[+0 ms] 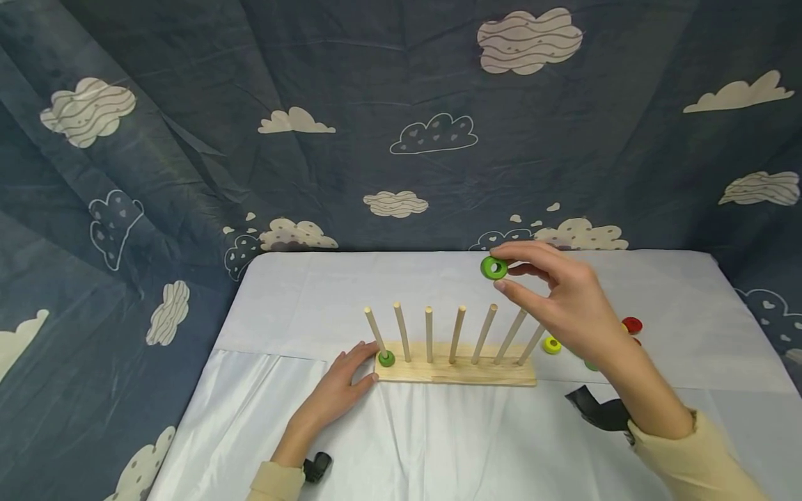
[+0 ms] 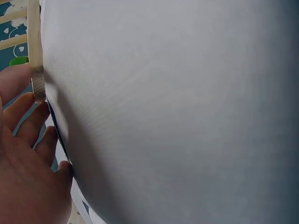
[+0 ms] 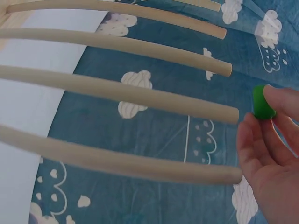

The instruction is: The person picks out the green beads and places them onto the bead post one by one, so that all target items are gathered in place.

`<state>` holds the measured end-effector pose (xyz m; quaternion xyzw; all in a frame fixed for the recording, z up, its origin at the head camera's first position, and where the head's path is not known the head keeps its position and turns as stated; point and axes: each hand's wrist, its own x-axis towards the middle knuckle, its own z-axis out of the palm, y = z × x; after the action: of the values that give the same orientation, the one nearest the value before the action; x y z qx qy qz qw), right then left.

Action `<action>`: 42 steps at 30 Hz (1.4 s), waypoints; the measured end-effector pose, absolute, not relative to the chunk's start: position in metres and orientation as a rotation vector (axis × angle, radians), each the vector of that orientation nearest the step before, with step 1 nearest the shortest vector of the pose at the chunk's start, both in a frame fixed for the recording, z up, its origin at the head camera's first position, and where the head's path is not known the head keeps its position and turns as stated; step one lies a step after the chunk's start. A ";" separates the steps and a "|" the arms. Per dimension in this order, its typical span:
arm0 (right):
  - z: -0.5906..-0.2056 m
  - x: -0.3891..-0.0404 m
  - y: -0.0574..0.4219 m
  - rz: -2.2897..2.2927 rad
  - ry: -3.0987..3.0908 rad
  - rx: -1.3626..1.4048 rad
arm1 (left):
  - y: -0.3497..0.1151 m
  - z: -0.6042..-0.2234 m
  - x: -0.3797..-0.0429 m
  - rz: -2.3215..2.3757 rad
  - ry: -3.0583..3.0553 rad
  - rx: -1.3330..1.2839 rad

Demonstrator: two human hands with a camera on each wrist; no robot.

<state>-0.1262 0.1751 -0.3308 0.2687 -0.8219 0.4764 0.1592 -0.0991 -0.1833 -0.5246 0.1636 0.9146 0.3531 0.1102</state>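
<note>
A wooden peg board [image 1: 432, 376] with several upright pegs [image 1: 429, 334] lies on the white cloth. A green ring [image 1: 386, 360] sits at the foot of its leftmost peg. My left hand [image 1: 338, 386] grips the board's left end, thumb at the near corner and fingers at the far one; the left wrist view shows the thumb and fingertips at the board end [image 2: 38, 86]. Raised above the pegs toward the right, my right hand [image 1: 573, 296] pinches another green ring [image 1: 485, 269] between thumb and fingertips. In the right wrist view this ring [image 3: 262, 103] is beyond the peg tips.
Right of the board lie a yellow ring [image 1: 552, 345], a red ring [image 1: 633, 325] and other rings partly hidden behind the right forearm. Black straps hang at both wrists. A dark cloud-print curtain [image 1: 351, 167] stands behind the white-covered table [image 1: 301, 299].
</note>
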 end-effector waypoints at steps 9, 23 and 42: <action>-0.330 -0.137 0.164 1.434 -2.397 0.792 | -0.182 -0.524 -0.100 1.063 2.683 0.483; -0.326 -0.143 0.145 1.488 -2.413 0.923 | -0.181 -0.525 -0.100 1.072 2.694 0.507; -0.317 -0.153 0.121 1.403 -2.477 1.113 | -0.181 -0.524 -0.098 1.058 2.698 0.481</action>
<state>-0.1528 0.1208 -0.3173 0.3636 -0.8097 0.4586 0.0424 -0.0977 -0.1813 -0.5238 0.1629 0.9136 0.3584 0.1019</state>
